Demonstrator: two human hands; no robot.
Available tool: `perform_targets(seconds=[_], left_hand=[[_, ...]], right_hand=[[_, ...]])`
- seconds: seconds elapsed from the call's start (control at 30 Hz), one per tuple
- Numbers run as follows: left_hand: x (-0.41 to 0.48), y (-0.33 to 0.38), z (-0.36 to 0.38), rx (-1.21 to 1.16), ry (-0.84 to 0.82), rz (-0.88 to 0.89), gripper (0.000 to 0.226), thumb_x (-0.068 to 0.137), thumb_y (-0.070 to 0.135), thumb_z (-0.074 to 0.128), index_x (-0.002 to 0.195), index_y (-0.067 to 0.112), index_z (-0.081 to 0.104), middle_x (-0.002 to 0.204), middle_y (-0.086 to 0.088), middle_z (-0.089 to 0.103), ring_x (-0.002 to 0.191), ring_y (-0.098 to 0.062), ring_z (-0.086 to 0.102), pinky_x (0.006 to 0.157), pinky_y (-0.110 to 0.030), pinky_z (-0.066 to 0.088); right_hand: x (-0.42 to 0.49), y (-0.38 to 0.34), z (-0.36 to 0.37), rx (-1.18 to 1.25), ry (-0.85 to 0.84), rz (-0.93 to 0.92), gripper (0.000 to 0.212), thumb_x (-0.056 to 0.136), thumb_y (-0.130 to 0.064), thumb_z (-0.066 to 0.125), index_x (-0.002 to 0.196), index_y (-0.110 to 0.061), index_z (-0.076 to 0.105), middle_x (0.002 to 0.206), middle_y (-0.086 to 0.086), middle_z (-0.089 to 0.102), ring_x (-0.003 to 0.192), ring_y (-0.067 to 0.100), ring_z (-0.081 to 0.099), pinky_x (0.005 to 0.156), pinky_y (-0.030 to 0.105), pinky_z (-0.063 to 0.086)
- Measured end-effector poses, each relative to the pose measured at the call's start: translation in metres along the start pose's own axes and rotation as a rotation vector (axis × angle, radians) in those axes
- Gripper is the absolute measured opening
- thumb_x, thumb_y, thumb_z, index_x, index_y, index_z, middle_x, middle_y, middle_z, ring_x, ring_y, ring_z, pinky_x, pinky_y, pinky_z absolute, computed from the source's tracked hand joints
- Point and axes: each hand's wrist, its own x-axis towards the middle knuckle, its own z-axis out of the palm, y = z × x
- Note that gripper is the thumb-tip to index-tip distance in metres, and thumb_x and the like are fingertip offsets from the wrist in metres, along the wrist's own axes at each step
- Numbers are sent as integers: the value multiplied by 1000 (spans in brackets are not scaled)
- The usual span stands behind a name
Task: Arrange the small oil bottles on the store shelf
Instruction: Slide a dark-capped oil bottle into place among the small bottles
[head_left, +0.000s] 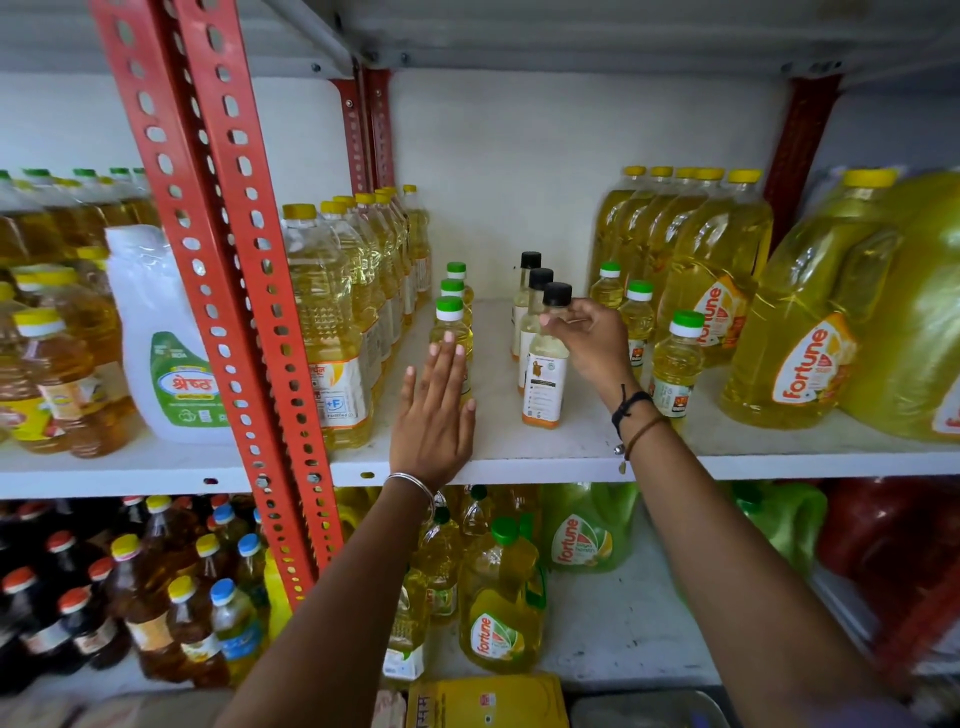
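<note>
On the white middle shelf (519, 457) stand three rows of small oil bottles. The left row has green caps, and its front bottle (451, 327) is touched by my left hand (435, 415), which lies flat and open against its front. The middle row has black caps. My right hand (589, 340) grips the neck of its front black-capped bottle (544, 384), which stands on the shelf. On the right, a third row of green-capped small bottles (675, 364) stands untouched.
Tall yellow-capped oil bottles (332, 332) crowd the left side of the small rows, and large Fortune jugs (800, 343) the right. A red slotted upright (244, 291) stands left of my left arm. More bottles fill the lower shelf (613, 623).
</note>
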Motion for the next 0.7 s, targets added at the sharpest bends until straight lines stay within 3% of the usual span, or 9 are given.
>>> perform_targets(seconds=[0.4, 0.57, 0.7], left_hand=[[-1, 1, 1, -6, -25, -9, 60, 98, 30, 26, 151, 6, 12, 159, -6, 7, 147, -17, 0, 118, -37, -3], [-1, 1, 0, -10, -19, -8, 59, 98, 30, 28, 150, 5, 15, 158, -7, 8, 147, -17, 0, 118, -36, -3], [-1, 1, 0, -11, -12, -7, 59, 98, 29, 28, 150, 4, 16, 158, -7, 9, 147, -17, 1, 118, -35, -3]], right_hand=[[-8, -9, 9, -115, 103, -9, 43, 62, -43, 82, 82, -15, 57, 77, -4, 59, 74, 13, 56, 65, 26, 45], [-11, -8, 8, -172, 104, -37, 49, 64, -49, 79, 88, -12, 56, 90, 4, 61, 81, 17, 56, 70, 33, 47], [-16, -7, 5, -89, 38, -72, 50, 76, -39, 74, 112, -11, 55, 107, 2, 61, 94, 15, 58, 78, 26, 46]])
